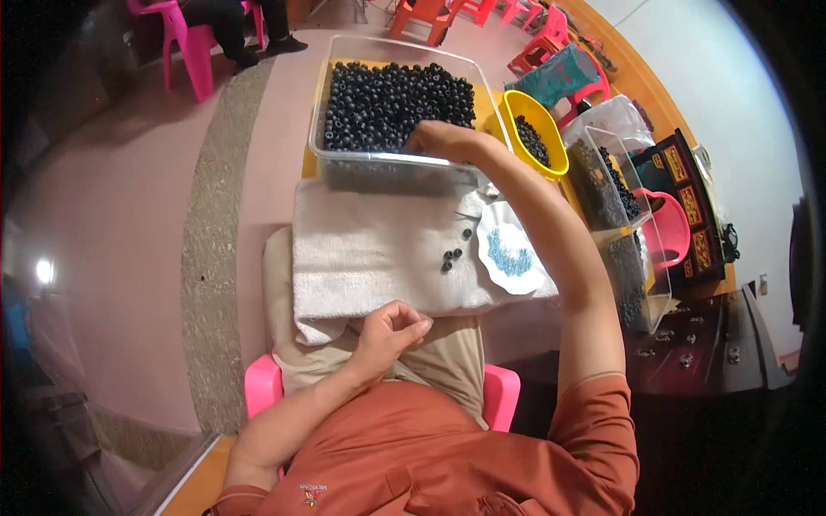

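A clear plastic box point(404, 158) holds many black round beads point(391, 101), some showing holes. My right hand point(443, 140) reaches over its near wall into the beads; its fingertips are hidden there. My left hand point(389, 340) rests palm up above my lap at the towel's near edge. Its fingers are curled, with thumb and fingertips together, and whatever lies between them is too small to make out. On the white towel point(370, 249) lie several loose black beads point(452, 256). A white scalloped dish point(535, 277) beside them holds tiny blue beads point(508, 254).
Right of the box stands a yellow basin point(557, 163) with dark beads. Farther right are clear containers point(658, 297) with more dark beads. A pink chair point(196, 60) with a seated person's legs point(228, 30) is at the far left. Red stools point(422, 19) stand behind.
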The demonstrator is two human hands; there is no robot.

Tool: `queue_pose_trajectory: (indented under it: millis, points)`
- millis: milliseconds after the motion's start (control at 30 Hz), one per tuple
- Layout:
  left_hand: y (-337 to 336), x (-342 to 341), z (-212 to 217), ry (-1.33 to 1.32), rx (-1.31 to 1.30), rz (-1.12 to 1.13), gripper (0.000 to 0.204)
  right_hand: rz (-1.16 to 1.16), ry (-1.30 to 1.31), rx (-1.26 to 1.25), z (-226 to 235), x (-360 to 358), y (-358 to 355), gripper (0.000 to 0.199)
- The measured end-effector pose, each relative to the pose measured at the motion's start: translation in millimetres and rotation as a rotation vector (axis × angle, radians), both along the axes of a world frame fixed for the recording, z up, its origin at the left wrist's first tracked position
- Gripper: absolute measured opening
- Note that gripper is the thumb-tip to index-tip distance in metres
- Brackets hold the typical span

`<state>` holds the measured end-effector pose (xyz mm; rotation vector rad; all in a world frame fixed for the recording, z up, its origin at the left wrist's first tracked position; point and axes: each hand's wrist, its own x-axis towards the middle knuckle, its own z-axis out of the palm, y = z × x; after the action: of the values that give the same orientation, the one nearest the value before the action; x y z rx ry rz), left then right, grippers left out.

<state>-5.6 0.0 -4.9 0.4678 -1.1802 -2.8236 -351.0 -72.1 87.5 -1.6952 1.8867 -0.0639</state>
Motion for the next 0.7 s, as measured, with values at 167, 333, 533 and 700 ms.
queue_pose_trajectory:
  millis: [167, 333, 533, 700]
  points:
    - [-5, 0, 1, -0.03, -0.025, 0.025, 0.01, -0.003, 0.066, -0.067, 16, 14, -3, 0.021]
    - [-4, 0, -1, -0.038, -0.017, 0.045, 0.011, -0.075, 0.078, -0.162, 24, 17, 8, 0.024]
    - [0, 0, -6, -0.021, -0.027, 0.037, 0.012, -0.13, 0.108, -0.256, 23, 4, 24, 0.027]
    - [1, 1, -5, -0.025, -0.027, 0.05, 0.011, -0.25, 0.123, -0.262, 38, 14, 38, 0.03]
